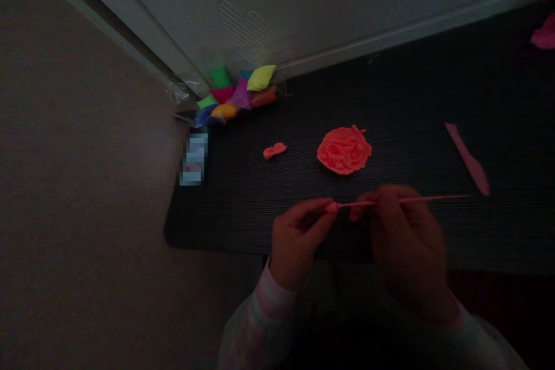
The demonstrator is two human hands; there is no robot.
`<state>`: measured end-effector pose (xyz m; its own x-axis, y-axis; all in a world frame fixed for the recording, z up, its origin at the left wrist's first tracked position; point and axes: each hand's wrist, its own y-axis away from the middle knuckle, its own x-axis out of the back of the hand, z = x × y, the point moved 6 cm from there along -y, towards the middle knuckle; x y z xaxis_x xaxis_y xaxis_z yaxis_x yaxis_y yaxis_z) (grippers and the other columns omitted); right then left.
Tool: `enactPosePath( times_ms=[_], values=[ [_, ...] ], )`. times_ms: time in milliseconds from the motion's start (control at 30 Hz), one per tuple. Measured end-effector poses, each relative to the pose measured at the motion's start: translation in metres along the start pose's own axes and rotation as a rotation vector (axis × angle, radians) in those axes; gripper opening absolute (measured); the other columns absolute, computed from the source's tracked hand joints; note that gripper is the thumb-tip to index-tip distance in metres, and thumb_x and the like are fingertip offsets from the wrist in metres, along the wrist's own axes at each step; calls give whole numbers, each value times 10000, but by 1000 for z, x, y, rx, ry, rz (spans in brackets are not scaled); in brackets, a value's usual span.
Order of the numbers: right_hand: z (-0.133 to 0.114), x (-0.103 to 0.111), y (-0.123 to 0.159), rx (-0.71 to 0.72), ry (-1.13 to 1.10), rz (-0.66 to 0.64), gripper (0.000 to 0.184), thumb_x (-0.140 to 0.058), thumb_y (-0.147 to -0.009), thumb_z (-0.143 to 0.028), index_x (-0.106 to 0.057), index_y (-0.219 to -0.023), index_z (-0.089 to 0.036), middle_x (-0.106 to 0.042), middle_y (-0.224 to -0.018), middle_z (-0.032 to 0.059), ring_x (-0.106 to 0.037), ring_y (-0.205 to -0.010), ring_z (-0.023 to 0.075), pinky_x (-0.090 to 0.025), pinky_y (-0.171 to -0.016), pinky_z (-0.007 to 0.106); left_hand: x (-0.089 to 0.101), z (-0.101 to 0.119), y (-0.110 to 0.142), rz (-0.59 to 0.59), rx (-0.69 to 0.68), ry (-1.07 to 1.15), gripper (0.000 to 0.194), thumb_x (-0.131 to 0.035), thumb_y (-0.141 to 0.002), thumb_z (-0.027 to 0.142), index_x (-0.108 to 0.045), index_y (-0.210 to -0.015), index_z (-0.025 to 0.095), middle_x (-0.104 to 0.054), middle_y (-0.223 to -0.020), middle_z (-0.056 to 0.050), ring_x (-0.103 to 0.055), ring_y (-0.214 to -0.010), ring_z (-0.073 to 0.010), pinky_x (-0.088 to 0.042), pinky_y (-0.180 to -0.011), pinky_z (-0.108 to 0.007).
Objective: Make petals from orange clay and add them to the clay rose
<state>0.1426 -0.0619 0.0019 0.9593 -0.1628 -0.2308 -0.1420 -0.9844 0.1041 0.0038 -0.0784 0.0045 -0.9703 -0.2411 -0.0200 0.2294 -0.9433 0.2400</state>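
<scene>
Between the thumb and fingertips of my left hand (299, 237) is a small pinkish-orange lump of clay (332, 207). My right hand (405, 240) is closed round a thin pink modelling tool (427, 199), held level above the table's near side. The tool's left tip meets the clay lump; its other end points right. Just beyond my hands lies a ruffled clay flower (344, 151) of the same colour. A small twisted clay piece (274, 151) rests to its left. Off to the right lies a flat pink clay knife (467, 159).
Clear bags with several colourful clay packets (240, 92) lie at the back left against a white panel (243, 26). A blurred light-coloured packet (195, 159) sits by the left edge of the dark table (217, 208). Something pink (545, 33) shows at the far right.
</scene>
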Motion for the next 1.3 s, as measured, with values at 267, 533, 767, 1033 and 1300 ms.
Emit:
enactPosePath(
  times_ms=[267, 533, 767, 1033, 1300],
  values=[
    [1, -1, 1, 29, 105, -24, 177, -452, -848, -336, -530, -756, -206, -547, -666, -14, -514, -630, 116, -415, -603, 262, 1, -3, 0, -8, 48, 30, 150, -663, -654, 170, -691, -797, 205, -717, -769, -2, -651, -728, -131, -511, -695, -232],
    [4, -4, 1, 41, 54, -92, 134, -468, -842, -333, -525, -804, -218, -547, -678, -20, -524, -641, 112, -430, -603, 249, 3, -6, -3, 8, 66, 25, 136, -676, -655, 266, -690, -765, 188, -708, -742, -21, -629, -698, -130, -490, -669, -240],
    [0, -8, -1, 57, 118, -107, 169, -457, -841, -340, -519, -762, -203, -549, -630, -18, -543, -619, 120, -440, -583, 243, 4, -9, -4, 4, 88, 58, 126, -680, -649, 246, -686, -754, 178, -703, -742, -15, -621, -697, -123, -478, -661, -224],
    [4, -6, -2, 45, 111, -102, 185, -467, -833, -361, -524, -765, -198, -539, -626, -15, -527, -619, 123, -432, -591, 248, 3, -9, -5, -1, 90, 112, 151, -684, -633, 222, -684, -776, 173, -709, -777, -26, -633, -739, -141, -487, -721, -257],
    [2, -8, -3, 57, 85, -109, 201, -477, -824, -373, -523, -735, -198, -537, -626, -16, -515, -612, 123, -420, -592, 251, 3, -5, -5, -3, 81, 83, 157, -684, -623, 206, -692, -774, 167, -713, -774, -29, -636, -750, -154, -483, -729, -265]
  ],
)
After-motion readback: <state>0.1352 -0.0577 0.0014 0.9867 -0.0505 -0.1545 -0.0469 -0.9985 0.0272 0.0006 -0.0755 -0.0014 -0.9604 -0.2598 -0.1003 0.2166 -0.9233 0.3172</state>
